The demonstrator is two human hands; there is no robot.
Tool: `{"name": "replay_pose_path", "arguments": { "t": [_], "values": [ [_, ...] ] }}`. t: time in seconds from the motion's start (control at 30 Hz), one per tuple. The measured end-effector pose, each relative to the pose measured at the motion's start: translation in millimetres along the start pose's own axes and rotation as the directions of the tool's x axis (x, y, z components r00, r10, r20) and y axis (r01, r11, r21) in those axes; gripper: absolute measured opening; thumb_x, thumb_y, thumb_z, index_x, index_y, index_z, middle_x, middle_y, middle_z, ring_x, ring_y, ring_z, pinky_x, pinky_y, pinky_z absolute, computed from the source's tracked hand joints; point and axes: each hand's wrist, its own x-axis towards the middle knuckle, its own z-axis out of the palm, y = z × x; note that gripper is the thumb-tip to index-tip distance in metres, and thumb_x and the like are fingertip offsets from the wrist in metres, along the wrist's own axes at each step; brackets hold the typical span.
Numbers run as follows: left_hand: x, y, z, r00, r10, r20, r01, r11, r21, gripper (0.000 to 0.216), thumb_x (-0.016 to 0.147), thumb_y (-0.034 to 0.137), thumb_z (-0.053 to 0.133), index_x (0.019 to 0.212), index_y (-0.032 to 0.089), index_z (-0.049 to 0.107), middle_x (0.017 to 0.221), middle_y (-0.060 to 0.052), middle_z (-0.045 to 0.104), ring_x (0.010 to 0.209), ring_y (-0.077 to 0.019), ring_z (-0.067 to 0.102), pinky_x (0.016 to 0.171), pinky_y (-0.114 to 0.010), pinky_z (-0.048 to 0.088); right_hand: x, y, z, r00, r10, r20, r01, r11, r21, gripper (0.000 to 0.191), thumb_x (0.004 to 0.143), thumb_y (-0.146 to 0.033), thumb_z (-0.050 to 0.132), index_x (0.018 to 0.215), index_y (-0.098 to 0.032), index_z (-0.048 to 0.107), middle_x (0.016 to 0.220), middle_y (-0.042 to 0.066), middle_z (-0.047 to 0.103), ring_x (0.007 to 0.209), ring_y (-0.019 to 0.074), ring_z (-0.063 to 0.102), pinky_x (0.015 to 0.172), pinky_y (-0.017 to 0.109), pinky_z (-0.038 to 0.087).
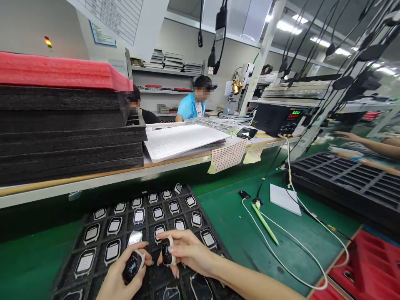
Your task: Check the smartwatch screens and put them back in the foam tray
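My left hand [120,277] is closed around a smartwatch case [133,266] with a dark lit screen and a pale frame. Just to its right, my right hand [190,252] pinches a second smartwatch case [166,251] between thumb and fingers, its dark screen tilted to the left. Both hands are over a black foam tray [100,233] divided into compartments. Several more watch cases sit in it, many with white screens, such as one watch [139,216] behind my hands. Near the front edge, some watches have dark screens. My forearms and hands hide part of the tray.
Black foam trays topped by a red foam sheet [62,73] are stacked on the shelf at left. A power supply [281,121] stands at right. White cables, a green pen [265,224] and a white pad [285,199] lie on the green bench. Other people work nearby.
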Motion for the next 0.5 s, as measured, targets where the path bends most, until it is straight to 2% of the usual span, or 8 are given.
{"name": "replay_pose_path", "arguments": {
  "t": [0.17,0.27,0.43,0.5],
  "values": [
    [3,-3,-9,0.995,-0.021,0.093,0.017,0.999,0.044,0.035,0.08,0.038,0.058,0.112,0.022,0.057,0.096,-0.006,0.068,0.091,-0.0225,0.065,0.087,-0.032,0.05,-1,-3,1,1.0,0.005,0.002,-0.004,1.0,-0.016,0.054,0.076,-0.034,0.076,0.12,-0.009,0.059,0.083,0.013,0.068,0.052,0.0134,0.06,0.049,0.024,0.049],
    [4,1,-12,0.983,-0.049,0.175,0.038,0.997,0.068,0.034,0.08,0.029,0.058,0.113,0.022,0.056,0.093,-0.005,0.069,0.091,-0.0223,0.064,0.089,-0.034,0.049,-1,-4,3,1.0,0.013,-0.018,-0.013,0.999,-0.03,0.051,0.077,-0.033,0.075,0.121,-0.011,0.06,0.083,0.012,0.067,0.053,0.013,0.059,0.049,0.023,0.048],
    [6,18,-14,0.988,-0.058,0.145,0.054,0.998,0.032,0.034,0.081,0.023,0.055,0.115,0.022,0.052,0.096,-0.004,0.067,0.093,-0.0205,0.063,0.09,-0.034,0.046,0,-6,5,0.999,-0.007,-0.036,0.004,0.998,-0.062,0.048,0.081,-0.033,0.072,0.122,-0.011,0.059,0.087,0.014,0.067,0.056,0.0141,0.058,0.05,0.024,0.048],
    [7,24,-15,0.984,-0.054,0.169,0.051,0.999,0.019,0.033,0.081,0.02,0.054,0.113,0.021,0.052,0.096,-0.004,0.067,0.093,-0.02,0.062,0.09,-0.034,0.046,1,-8,6,0.999,0.002,-0.042,-0.006,0.996,-0.084,0.048,0.083,-0.033,0.071,0.123,-0.011,0.058,0.089,0.014,0.067,0.058,0.0143,0.058,0.051,0.025,0.047]
  ]
}}
